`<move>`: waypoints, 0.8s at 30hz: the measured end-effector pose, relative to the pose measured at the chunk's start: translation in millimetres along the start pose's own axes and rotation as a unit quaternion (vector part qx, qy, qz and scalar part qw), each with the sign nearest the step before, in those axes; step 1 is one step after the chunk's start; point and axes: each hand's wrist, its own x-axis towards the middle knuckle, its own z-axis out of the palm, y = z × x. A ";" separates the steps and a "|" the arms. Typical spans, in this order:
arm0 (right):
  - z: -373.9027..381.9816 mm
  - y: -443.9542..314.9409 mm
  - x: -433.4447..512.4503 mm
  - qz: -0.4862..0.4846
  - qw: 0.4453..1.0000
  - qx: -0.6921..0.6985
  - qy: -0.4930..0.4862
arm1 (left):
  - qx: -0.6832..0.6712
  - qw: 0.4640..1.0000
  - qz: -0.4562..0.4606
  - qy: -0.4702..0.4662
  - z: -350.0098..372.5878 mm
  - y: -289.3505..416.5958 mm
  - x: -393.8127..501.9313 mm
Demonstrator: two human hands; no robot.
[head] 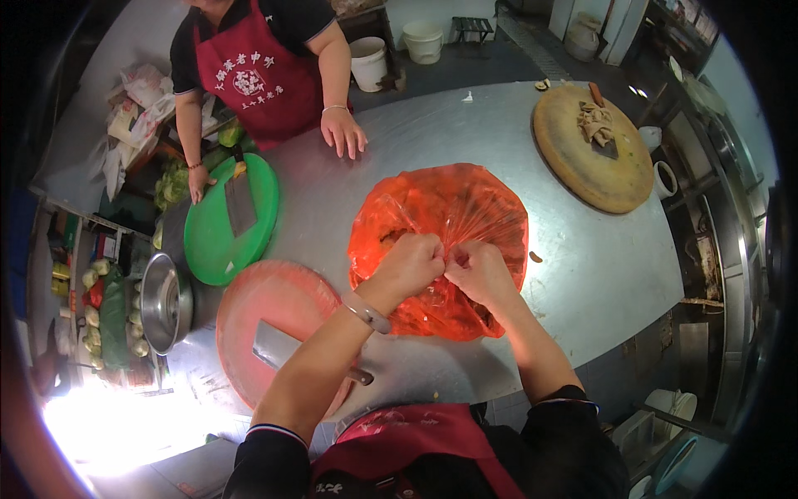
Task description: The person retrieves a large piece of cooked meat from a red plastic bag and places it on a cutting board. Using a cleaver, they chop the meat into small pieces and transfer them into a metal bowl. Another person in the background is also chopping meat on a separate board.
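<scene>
A bulging red plastic bag [399,193] lies on the metal table [611,280] in front of me, its dark contents blurred by the film. My left hand [416,259] is shut on the bag's gathered neck, with a pale bangle [366,313] on that wrist. Right against it, my right hand [479,269] pinches the same bunched plastic. Pleats fan out from between the two hands toward the far rim of the bag. Under my left forearm, a cleaver [277,346] rests on a round red cutting board [262,299].
A co-worker [259,68] stands across the table, one hand on a green board [209,249] bearing a cleaver [239,203]. A steel bowl [167,305] is at the left edge. At far right, a round wooden board [561,137] carries a blade and sliced food [595,123].
</scene>
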 end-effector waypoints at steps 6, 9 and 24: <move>-17.9 5.1 9.5 0.097 0.984 0.119 -0.094 | 0.106 0.979 0.125 0.122 21.9 -24.8 6.5; -28.1 19.9 11.1 0.106 0.953 0.254 -0.128 | 0.102 0.976 0.108 0.162 3.9 -43.1 2.5; -10.3 37.4 1.0 0.008 0.965 0.248 -0.081 | -0.332 0.934 -0.125 0.043 25.5 -1.7 -5.6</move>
